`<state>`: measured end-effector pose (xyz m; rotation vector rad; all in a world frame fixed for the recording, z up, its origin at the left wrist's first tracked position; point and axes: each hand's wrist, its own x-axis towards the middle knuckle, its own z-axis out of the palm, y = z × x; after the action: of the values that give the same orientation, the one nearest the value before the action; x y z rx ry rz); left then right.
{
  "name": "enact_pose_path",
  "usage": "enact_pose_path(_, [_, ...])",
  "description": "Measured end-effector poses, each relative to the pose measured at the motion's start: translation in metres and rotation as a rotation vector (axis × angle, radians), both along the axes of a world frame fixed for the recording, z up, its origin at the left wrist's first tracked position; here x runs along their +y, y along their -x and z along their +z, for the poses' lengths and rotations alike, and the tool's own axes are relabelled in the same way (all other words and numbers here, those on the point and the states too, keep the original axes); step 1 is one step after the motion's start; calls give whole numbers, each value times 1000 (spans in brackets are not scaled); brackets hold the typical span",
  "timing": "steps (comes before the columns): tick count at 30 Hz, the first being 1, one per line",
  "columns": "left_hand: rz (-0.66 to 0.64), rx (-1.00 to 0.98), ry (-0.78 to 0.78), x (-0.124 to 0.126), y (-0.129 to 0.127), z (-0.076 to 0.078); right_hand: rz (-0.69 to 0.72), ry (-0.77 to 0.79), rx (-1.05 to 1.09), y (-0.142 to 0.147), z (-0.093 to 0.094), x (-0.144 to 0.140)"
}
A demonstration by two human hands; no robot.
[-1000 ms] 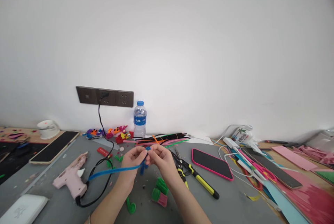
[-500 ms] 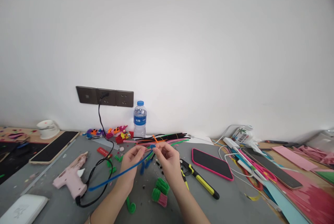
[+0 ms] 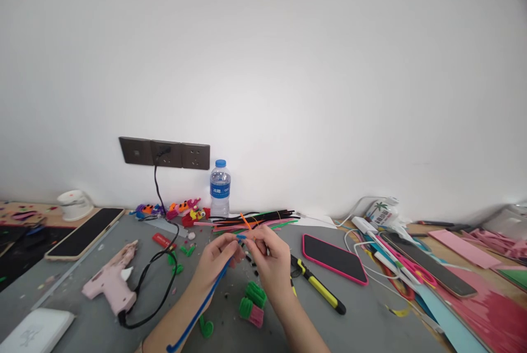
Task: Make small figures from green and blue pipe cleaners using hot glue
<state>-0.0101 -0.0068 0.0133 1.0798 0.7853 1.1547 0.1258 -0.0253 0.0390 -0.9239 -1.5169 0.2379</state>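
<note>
A long blue pipe cleaner [image 3: 201, 304] runs from between my fingertips down over my left forearm, its free end near the bottom edge. Its other end is bunched at the fingertips, where both hands meet. My left hand [image 3: 216, 265] is closed in a pinch on it. Facing it, my right hand [image 3: 269, 257] pinches the bunched blue end from the other side. Right under the hands lie green and pink pipe cleaner bundles [image 3: 253, 303]. Yellow-and-black pliers [image 3: 319, 287] lie beside my right wrist, partly hidden by it.
A pink glue gun [image 3: 113, 281] with a black cord lies at left. Behind the hands are a water bottle [image 3: 220, 191] and loose pipe cleaners [image 3: 267, 218]. A pink-cased phone [image 3: 334, 258] lies at right, near cables and pink scissors [image 3: 420, 273]. A white box [image 3: 37, 334] sits front left.
The blue pipe cleaner's free end has swung down towards me, from beside the glue gun cord to over my left forearm. Both hands remain pinched together, slightly lower.
</note>
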Motion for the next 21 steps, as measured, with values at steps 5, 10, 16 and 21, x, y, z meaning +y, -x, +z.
enact_pose_path(5, [-71, -132, 82, -6, 1, 9, 18, -237, -175, 2, 1, -5])
enact_pose_path(10, [-19, -195, 189, -11, 2, 22, -15, -334, -353, 1, -3, -8])
enact_pose_path(16, [-8, -176, 183, -14, 1, 22, 39, -276, -245, 6, -1, -9])
enact_pose_path(21, [-112, -151, 73, -15, 4, 19, 103, 81, 113, 9, 0, -4])
